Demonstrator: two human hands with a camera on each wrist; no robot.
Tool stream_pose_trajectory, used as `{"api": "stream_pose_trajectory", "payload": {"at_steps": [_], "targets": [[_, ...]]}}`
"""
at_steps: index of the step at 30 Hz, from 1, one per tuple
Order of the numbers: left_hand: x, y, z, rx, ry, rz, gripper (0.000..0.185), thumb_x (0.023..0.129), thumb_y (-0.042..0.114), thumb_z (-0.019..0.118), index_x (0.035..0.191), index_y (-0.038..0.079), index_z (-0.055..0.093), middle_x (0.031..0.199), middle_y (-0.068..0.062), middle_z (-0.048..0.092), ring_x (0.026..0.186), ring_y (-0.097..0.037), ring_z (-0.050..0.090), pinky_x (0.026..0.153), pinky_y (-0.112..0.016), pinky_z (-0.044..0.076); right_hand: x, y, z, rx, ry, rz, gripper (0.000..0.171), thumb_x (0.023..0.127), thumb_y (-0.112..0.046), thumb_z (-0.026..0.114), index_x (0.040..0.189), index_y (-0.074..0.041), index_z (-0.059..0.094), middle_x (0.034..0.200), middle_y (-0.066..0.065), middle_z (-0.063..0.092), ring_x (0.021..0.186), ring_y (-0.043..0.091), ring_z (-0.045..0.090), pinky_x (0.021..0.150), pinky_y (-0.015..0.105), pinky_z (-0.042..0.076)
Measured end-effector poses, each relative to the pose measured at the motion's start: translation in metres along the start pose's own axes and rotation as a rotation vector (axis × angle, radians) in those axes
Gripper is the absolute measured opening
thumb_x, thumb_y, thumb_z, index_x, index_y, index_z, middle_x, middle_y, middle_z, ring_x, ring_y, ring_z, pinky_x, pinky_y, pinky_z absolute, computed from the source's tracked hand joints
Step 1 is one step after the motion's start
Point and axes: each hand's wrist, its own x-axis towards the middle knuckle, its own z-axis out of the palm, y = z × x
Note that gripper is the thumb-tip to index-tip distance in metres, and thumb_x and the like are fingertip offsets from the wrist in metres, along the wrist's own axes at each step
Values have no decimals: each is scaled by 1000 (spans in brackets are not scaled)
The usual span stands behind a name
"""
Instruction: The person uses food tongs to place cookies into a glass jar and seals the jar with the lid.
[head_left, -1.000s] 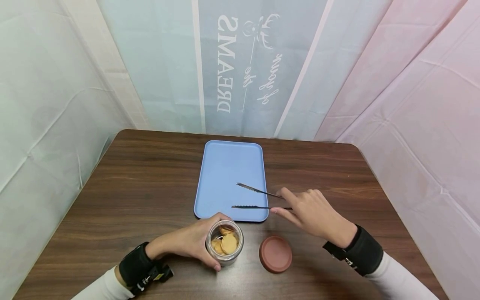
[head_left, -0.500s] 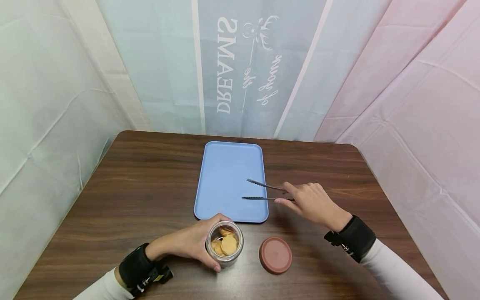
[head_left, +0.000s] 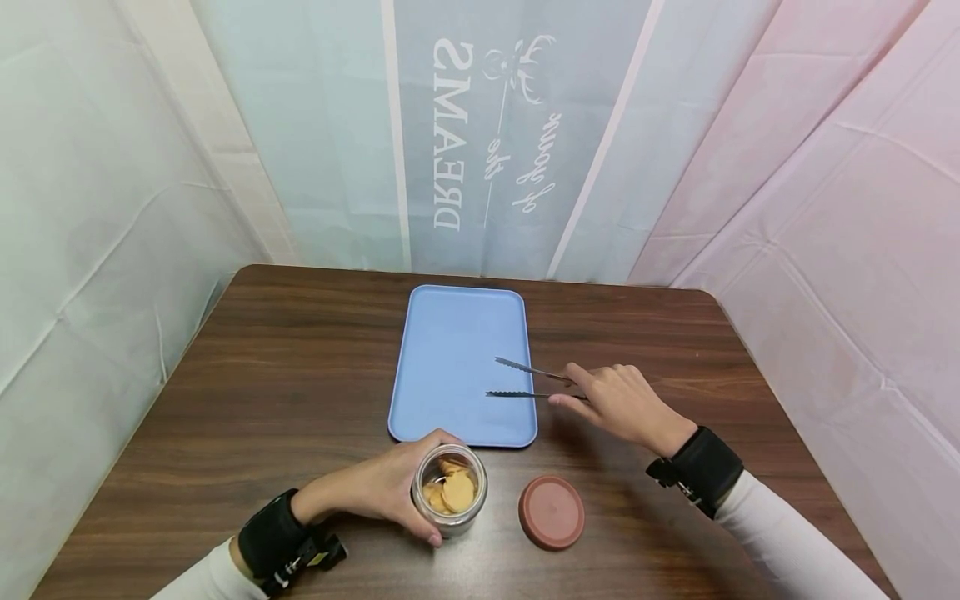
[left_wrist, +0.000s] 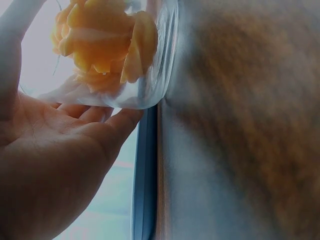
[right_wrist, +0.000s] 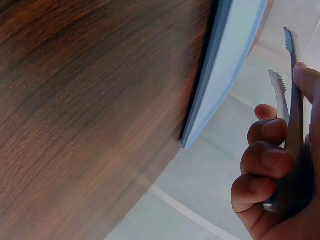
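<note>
My left hand (head_left: pixel 393 486) grips a clear glass jar (head_left: pixel 452 523) from its left side, thumb in front and fingers behind. Round yellow crackers (head_left: pixel 457 492) lie inside the uncovered jar; the left wrist view shows them heaped behind the glass (left_wrist: pixel 107 45). In my right hand (head_left: pixel 618 404) is a pair of metal tongs (head_left: pixel 525 394), its arms spread apart with nothing between the serrated tips. Those tips hang over the right part of a blue tray (head_left: pixel 457 350). Curled fingers wrap the tongs' handle (right_wrist: pixel 295 185) in the right wrist view.
A reddish-brown round lid (head_left: pixel 551 512) lies on the dark wooden table (head_left: pixel 300 358), right of the jar. The tray's near edge sits just behind the jar. Fabric curtains (head_left: pixel 510 150) stand around the table's back and sides.
My right hand has drawn the tongs slightly right and away from me over the tray, mostly in the first half second. The left hand and jar stay put.
</note>
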Motion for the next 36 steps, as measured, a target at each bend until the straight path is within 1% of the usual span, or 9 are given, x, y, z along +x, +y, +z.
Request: {"api": "stream_pose_trajectory", "payload": {"at_steps": [4,9,16,22,24,29,34,36], "targets": [[1,0,0,12,2,7,91,74,31,99,146,22,45,140,4,62,128,-11,58,112,-33,47,0,2,4,3,-17,17,37,96,-47,76,110,-13,69,56,-14,53,46,-2,37,43,22,25],[1,0,1,5,1,-1,91,74,31,100,146,23,45,139,4,62,127,-10,58,112,-33,47,1,4,12,12,-31,21,37,96,-46,76,111,-13,69,61,-11,62,47,-1,43,43,22,28],[1,-1,1,15,3,7,91,74,31,100,145,22,45,140,6,61,128,-10,58,113,-33,47,4,5,19,6,-38,21,37,97,-46,75,110,-12,69,62,-8,63,47,2,46,42,24,31],[1,-1,1,27,8,5,91,74,32,100,145,22,44,140,5,61,128,-10,58,113,-33,47,6,5,25,7,-59,28,36,97,-46,74,110,-12,70,68,-6,68,49,3,50,42,24,33],[1,-2,1,27,9,5,92,73,33,100,146,22,44,140,5,62,128,-10,58,113,-33,47,6,5,27,10,-71,31,36,97,-47,74,109,-12,70,68,-6,68,49,4,50,42,25,32],[0,-2,1,16,9,0,92,73,33,100,146,23,44,139,6,62,127,-10,58,112,-33,47,8,6,30,5,-83,31,37,98,-48,74,107,-13,68,62,-7,61,48,6,49,41,26,31],[0,-2,0,16,8,0,92,74,32,100,146,23,44,140,7,61,128,-10,58,112,-33,47,10,8,33,2,-86,27,38,98,-49,73,109,-12,69,60,-9,58,48,5,49,41,26,32],[0,-2,0,21,9,6,92,74,32,100,146,22,44,140,7,61,128,-10,58,112,-33,47,10,9,34,2,-97,31,39,98,-49,73,109,-12,69,58,-10,55,48,5,47,42,26,31]]}}
